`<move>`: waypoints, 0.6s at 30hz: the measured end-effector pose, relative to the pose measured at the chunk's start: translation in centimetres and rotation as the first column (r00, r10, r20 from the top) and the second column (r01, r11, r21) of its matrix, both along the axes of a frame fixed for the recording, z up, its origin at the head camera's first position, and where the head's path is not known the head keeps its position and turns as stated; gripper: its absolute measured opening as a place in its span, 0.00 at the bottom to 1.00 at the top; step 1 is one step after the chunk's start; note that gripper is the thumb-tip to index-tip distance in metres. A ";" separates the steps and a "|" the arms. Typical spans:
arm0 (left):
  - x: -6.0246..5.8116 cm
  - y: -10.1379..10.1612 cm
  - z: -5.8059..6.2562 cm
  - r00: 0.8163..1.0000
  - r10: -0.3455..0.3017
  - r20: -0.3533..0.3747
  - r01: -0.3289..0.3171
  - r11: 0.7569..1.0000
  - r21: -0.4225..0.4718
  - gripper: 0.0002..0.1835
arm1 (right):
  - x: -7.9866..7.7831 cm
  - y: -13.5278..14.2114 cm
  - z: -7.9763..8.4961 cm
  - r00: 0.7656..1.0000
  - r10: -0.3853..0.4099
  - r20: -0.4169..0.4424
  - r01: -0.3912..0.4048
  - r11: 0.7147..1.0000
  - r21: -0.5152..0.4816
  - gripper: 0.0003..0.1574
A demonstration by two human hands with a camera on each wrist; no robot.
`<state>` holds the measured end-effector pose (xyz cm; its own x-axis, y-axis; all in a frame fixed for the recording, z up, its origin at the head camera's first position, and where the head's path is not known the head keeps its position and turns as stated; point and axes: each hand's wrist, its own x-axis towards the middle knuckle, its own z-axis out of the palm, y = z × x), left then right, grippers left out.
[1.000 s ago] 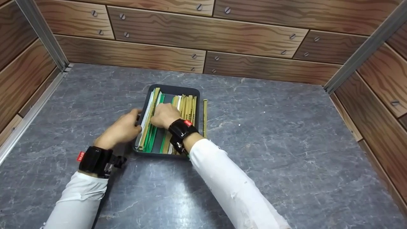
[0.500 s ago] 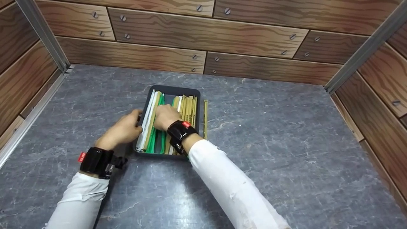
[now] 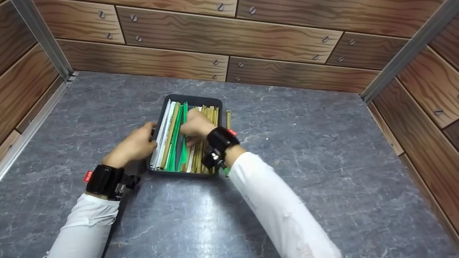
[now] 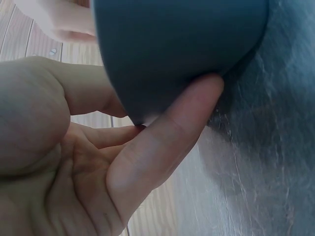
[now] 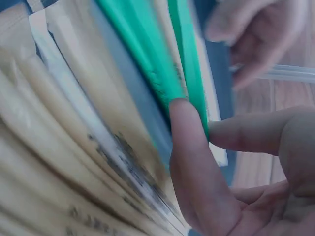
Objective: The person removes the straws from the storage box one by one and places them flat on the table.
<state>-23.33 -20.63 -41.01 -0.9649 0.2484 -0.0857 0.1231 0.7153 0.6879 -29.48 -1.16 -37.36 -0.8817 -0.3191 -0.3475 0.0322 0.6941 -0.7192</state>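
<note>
A dark grey tray (image 3: 193, 96) holds long, thin paper packets. White packets (image 3: 161, 143) stand along its left side, with a brown packet (image 3: 168, 147) and green ones (image 3: 173, 150) beside them. On the right are many brown packets (image 3: 214, 114) with a white one among them. My left hand (image 3: 133, 144) grips the tray's left side; the left wrist view shows a finger pressed on its outer wall (image 4: 172, 44). Inside the tray, my right hand (image 3: 197, 123) pinches a green packet (image 3: 184, 156) between thumb and finger. That hand hides part of the brown packets.
One loose brown packet (image 3: 228, 116) lies on the grey marbled table (image 3: 294, 168), just right of the tray, partly behind the right wrist. Wood-patterned walls (image 3: 172, 64) with metal corner posts (image 3: 408, 50) enclose the table at the back and sides.
The brown packet on the left has settled against the white ones. My right hand has shifted rightward, with a green packet now apart from the left group. My left hand keeps its hold.
</note>
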 end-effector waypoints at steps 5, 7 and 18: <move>0.0 0.1 0.1 1.000 -0.002 0.013 0.002 1.000 -0.007 0.36 | 0.3 3.5 2.2 1.000 -0.009 0.027 0.014 0.981 -0.195 0.31; 0.1 0.2 0.2 1.000 -0.001 0.014 0.001 1.000 -0.007 0.36 | 0.5 5.4 2.9 0.999 -0.026 0.035 0.035 0.959 -0.282 0.41; 0.0 0.3 0.3 1.000 -0.004 0.024 0.004 1.000 -0.012 0.36 | 0.3 14.7 -0.3 0.978 -0.208 0.000 0.204 0.961 -0.186 0.39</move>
